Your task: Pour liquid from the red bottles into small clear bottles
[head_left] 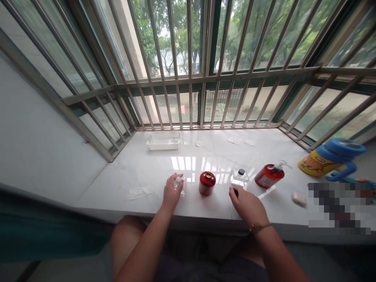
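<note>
Clear container [178, 182], colourless and glossy, is gripped in the left hand [171, 193], left of an uncapped red bottle [207, 186] on the counter [117, 176]. The red pump bottle [260, 175] wears a pale label [267, 181]; over my feed its lettering is too small to read. The right hand [249, 205] has fingers curled around a black object [235, 192], near a black-topped clear bottle [238, 180].

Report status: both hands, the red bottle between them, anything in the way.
Left hand holding small clear object; right hand, small dark item. Red bottle upright, no pump on top. Black-capped clear bottle stands just beyond right hand.
</note>
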Demonstrator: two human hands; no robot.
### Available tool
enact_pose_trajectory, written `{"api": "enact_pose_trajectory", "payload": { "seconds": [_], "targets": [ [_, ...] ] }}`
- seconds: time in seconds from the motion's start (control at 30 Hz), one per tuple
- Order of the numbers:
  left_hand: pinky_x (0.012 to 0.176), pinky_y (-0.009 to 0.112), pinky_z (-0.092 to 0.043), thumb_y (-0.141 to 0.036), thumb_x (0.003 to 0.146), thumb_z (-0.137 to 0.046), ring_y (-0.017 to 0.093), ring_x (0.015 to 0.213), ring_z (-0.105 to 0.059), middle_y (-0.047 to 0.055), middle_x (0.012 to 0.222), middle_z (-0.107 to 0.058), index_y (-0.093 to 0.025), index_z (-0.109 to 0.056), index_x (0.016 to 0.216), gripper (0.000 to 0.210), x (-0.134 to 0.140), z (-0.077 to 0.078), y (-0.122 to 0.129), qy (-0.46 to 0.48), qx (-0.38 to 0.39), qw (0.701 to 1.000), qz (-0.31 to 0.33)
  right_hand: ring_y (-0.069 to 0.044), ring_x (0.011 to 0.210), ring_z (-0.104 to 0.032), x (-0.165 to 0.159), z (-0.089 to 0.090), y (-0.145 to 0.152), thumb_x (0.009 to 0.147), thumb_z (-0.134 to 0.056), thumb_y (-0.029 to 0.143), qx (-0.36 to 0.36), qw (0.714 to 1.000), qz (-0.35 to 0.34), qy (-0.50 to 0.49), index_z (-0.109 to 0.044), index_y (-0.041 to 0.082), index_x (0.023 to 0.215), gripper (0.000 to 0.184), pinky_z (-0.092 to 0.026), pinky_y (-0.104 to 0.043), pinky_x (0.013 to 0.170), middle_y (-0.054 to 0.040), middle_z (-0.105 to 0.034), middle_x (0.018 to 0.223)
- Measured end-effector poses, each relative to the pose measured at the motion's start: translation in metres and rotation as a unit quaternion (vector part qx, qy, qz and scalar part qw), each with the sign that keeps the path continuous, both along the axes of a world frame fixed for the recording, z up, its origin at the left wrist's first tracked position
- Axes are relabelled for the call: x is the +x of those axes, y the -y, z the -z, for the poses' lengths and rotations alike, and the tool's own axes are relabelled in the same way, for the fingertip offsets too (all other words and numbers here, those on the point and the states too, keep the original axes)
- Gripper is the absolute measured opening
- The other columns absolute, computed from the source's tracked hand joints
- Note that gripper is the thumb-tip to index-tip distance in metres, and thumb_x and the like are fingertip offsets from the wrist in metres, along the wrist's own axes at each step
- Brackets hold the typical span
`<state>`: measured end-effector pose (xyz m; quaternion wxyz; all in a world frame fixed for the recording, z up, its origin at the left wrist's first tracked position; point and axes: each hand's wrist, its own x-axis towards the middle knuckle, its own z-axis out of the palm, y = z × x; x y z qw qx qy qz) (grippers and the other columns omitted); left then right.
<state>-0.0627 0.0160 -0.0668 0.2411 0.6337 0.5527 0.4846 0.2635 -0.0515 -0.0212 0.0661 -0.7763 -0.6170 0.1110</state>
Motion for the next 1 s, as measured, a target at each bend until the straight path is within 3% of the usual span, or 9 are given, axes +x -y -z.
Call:
{"api": "enact_pose_trajectory", "payload": {
  "seconds": [0.13, 0.3, 0.47, 0.6, 0.7, 0.77, 0.83, 0.9, 1.0],
  "targets": [
    [0.122, 0.051, -0.047, -0.045, 0.101, -0.064, 0.030, 0.144, -0.059, 0.008, 0.138, -0.073, -0.029, -0.073, 0.125, 0.030, 0.000, 0.001, 0.000, 0.000, -0.002, 1.000, 0.000, -0.034, 0.099, -0.078, 0.027, 0.011, -0.005, 0.107, -0.042, 0.052, -0.147, 0.988, -0.016, 0.037, -0.077, 0.015, 0.095, 0.052, -0.050, -0.038, 0.080, -0.0200, -0.080, 0.100],
    [0.121, 0.050, -0.047, -0.045, 0.101, -0.064, 0.029, 0.144, -0.059, 0.009, 0.137, -0.073, -0.028, -0.073, 0.124, 0.031, 0.001, -0.004, 0.001, -0.004, -0.007, 1.000, 0.000, -0.037, 0.104, -0.078, 0.039, 0.018, -0.018, 0.109, -0.036, 0.054, -0.153, 0.987, -0.003, 0.042, -0.081, 0.013, 0.099, 0.061, -0.053, -0.044, 0.088, -0.0217, -0.080, 0.104],
    [0.123, 0.051, -0.045, -0.046, 0.100, -0.064, 0.029, 0.145, -0.058, 0.009, 0.136, -0.074, -0.028, -0.072, 0.124, 0.031, 0.000, -0.005, 0.002, 0.006, -0.013, 1.000, 0.005, -0.039, 0.096, -0.078, 0.050, 0.019, -0.019, 0.110, -0.028, 0.063, -0.123, 0.991, 0.035, 0.048, -0.077, 0.012, 0.101, 0.071, -0.055, -0.047, 0.082, -0.0230, -0.079, 0.097],
    [0.125, 0.052, -0.043, -0.047, 0.100, -0.065, 0.030, 0.146, -0.057, 0.009, 0.140, -0.072, -0.028, -0.072, 0.126, 0.033, -0.002, -0.004, 0.001, 0.025, -0.022, 0.999, 0.018, -0.036, 0.080, -0.076, 0.049, 0.016, -0.008, 0.110, -0.027, 0.065, -0.039, 0.994, 0.089, 0.051, -0.069, 0.016, 0.102, 0.065, -0.052, -0.043, 0.069, -0.0169, -0.074, 0.082],
    [0.126, 0.051, -0.043, -0.048, 0.101, -0.065, 0.029, 0.145, -0.058, 0.011, 0.149, -0.067, -0.027, -0.073, 0.127, 0.034, -0.001, -0.004, 0.000, 0.030, -0.006, 0.999, 0.030, -0.030, 0.075, -0.070, 0.029, 0.011, -0.002, 0.109, -0.034, 0.063, 0.140, 0.990, 0.034, -0.009, -0.064, 0.021, 0.094, 0.053, -0.052, -0.042, 0.069, -0.0113, -0.070, 0.081],
    [0.127, 0.050, -0.042, -0.049, 0.101, -0.065, 0.029, 0.145, -0.058, 0.012, 0.155, -0.062, -0.025, -0.074, 0.124, 0.035, 0.000, -0.005, -0.002, 0.028, 0.005, 0.999, 0.040, -0.030, 0.088, -0.069, 0.006, 0.007, -0.003, 0.109, -0.043, 0.060, 0.279, 0.954, -0.061, -0.095, -0.063, 0.022, 0.098, 0.044, -0.056, -0.046, 0.082, -0.0117, -0.071, 0.093],
    [0.126, 0.049, -0.042, -0.051, 0.101, -0.064, 0.029, 0.143, -0.059, 0.012, 0.156, -0.061, -0.024, -0.075, 0.121, 0.035, 0.003, -0.006, -0.005, 0.027, 0.003, 0.998, 0.049, -0.032, 0.110, -0.068, -0.019, 0.003, -0.007, 0.107, -0.053, 0.055, 0.356, 0.906, -0.144, -0.177, -0.063, 0.022, 0.115, 0.036, -0.056, -0.051, 0.099, -0.0139, -0.071, 0.113],
    [0.125, 0.049, -0.043, -0.052, 0.101, -0.063, 0.029, 0.141, -0.061, 0.012, 0.153, -0.063, -0.023, -0.075, 0.116, 0.034, 0.005, -0.007, -0.007, 0.031, -0.007, 0.998, 0.054, -0.033, 0.128, -0.063, -0.044, -0.001, -0.016, 0.104, -0.061, 0.051, 0.381, 0.875, -0.186, -0.233, -0.059, 0.023, 0.134, 0.040, -0.053, -0.057, 0.111, -0.0160, -0.067, 0.132],
    [0.124, 0.049, -0.043, -0.052, 0.100, -0.065, 0.030, 0.139, -0.062, 0.011, 0.148, -0.066, -0.023, -0.074, 0.110, 0.032, 0.008, -0.009, -0.009, 0.043, -0.023, 0.998, 0.046, -0.034, 0.142, -0.056, -0.075, -0.006, -0.033, 0.101, -0.068, 0.050, 0.378, 0.856, -0.185, -0.300, -0.053, 0.023, 0.145, 0.054, -0.050, -0.059, 0.118, -0.0178, -0.060, 0.149]
  ]
}}
